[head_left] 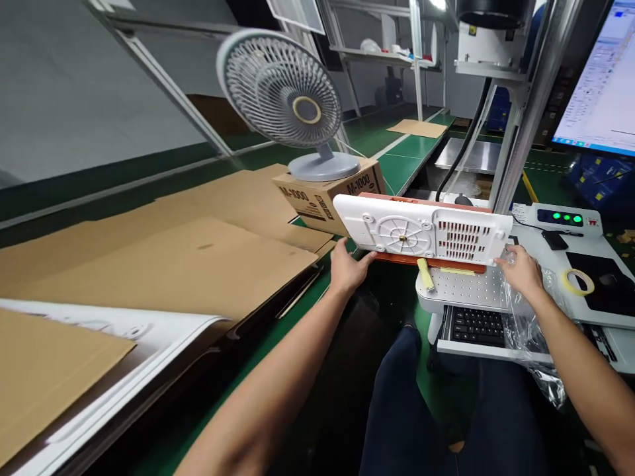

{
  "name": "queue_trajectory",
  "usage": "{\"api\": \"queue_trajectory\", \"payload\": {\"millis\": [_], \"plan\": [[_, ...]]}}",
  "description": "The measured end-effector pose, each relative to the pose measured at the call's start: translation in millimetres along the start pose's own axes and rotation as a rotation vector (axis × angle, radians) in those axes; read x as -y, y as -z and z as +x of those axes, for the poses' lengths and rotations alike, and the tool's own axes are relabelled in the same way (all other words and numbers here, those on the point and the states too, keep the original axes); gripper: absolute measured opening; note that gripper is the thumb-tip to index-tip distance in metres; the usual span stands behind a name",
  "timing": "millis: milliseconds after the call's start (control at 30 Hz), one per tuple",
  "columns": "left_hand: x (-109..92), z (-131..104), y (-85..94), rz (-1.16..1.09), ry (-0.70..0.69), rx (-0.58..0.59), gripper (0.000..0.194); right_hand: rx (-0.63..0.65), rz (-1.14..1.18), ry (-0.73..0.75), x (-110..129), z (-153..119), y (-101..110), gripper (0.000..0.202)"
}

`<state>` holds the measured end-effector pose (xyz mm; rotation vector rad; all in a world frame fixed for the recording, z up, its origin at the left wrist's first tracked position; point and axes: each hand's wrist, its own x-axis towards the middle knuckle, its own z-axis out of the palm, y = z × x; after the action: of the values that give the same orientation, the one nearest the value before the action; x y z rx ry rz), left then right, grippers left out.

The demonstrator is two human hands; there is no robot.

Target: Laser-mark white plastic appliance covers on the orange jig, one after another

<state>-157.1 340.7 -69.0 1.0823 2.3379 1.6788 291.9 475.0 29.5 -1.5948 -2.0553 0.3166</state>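
Observation:
Both of my hands grip a long white plastic panel (357, 221) with a round ribbed hub and a slotted vent grille. My left hand (348, 266) pinches its lower left corner, and my right hand (522, 270) holds the lower right corner. Behind the panel, an orange-red plate (476, 267) shows along the upper and lower edges; whether the panel touches it I cannot tell. A yellow piece of tape (425, 274) hangs below, over the perforated white work plate (466, 289). Clear plastic film (526, 324) lies beneath my right hand.
Flattened cardboard sheets (163, 258) cover the left side. A grey fan (292, 99) stands on an M-1000 carton (317, 215). Right are a control box (568, 217) with green lights, a tape roll (578, 282), a monitor (602, 86) and a keyboard (476, 326). A metal post (530, 86) rises behind.

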Motion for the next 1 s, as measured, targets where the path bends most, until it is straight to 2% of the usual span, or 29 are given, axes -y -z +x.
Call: {"api": "queue_trajectory", "payload": {"millis": [100, 167, 233, 333, 467, 533, 633, 700, 767, 833, 900, 967, 1000], "plan": [[30, -80, -13.0, -0.04, 0.058, 0.045, 0.081, 0.04, 0.081, -0.01, -25, -55, 40, 0.033], [56, -142, -24.2, -0.059, 0.095, 0.155, 0.062, 0.111, 0.139, -0.028, -51, -95, 62, 0.039], [81, -201, -36.9, -0.045, 0.177, 0.296, 0.046, 0.187, 0.162, -0.105, -82, -132, 73, 0.042], [111, -273, -56.8, 0.101, 0.196, 0.52, 0.039, 0.277, 0.122, -0.265, -124, -177, 65, 0.029], [123, -342, -77.9, 0.495, -0.02, 0.944, 0.039, 0.404, 0.011, -0.342, -157, -211, 42, 0.016], [121, -363, -83.0, 0.608, -0.112, 1.105, 0.03, 0.428, -0.027, -0.351, -162, -217, 35, 0.015], [117, -375, -85.3, 0.639, -0.167, 1.201, 0.023, 0.366, -0.043, -0.355, -158, -213, 33, 0.016], [116, -374, -84.9, 0.64, -0.176, 1.216, 0.029, 0.248, -0.051, -0.259, -154, -206, 31, 0.019], [116, -370, -83.4, 0.64, -0.174, 1.212, 0.031, 0.162, -0.072, -0.102, -153, -199, 28, 0.037], [116, -368, -81.4, 0.641, -0.171, 1.208, 0.029, 0.191, -0.134, 0.001, -156, -194, 23, 0.053], [116, -368, -79.4, 0.641, -0.167, 1.206, 0.028, 0.242, -0.247, 0.006, -162, -193, 19, 0.042], [117, -369, -78.0, 0.637, -0.161, 1.206, 0.028, 0.191, -0.346, -0.013, -169, -199, 17, 0.024], [117, -369, -77.6, 0.633, -0.162, 1.207, 0.028, 0.142, -0.379, -0.022, -172, -205, 17, 0.027]]}}
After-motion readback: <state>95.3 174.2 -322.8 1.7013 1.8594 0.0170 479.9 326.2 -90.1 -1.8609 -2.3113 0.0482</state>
